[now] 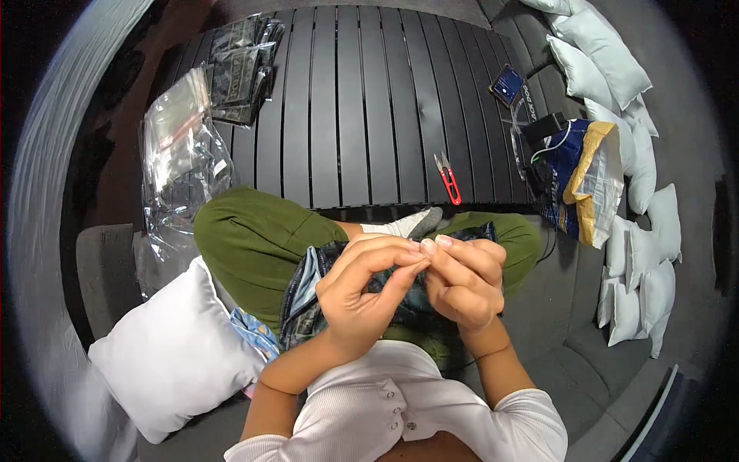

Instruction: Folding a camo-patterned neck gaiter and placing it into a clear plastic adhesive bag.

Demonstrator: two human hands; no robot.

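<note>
Above my lap, my left hand (366,286) and my right hand (464,283) meet at the fingertips. Both are closed in a pinch, thumbs against forefingers. Whatever lies between the fingertips, if anything, is too small to make out. Beneath the hands, a dark patterned cloth (308,323) with a light blue edge rests across my crossed legs, partly covered by my hands and wrists. Red-handled thread snips (447,181) lie on the black slatted table (346,108), just beyond my right hand and apart from it.
Clear plastic bags (181,146) and dark packaged items (240,73) sit at the table's left. On the right are a phone (507,84) and a blue and gold bag (589,181) with a cable. White pillows surround the grey sofa; one white pillow (181,346) is beside my left arm.
</note>
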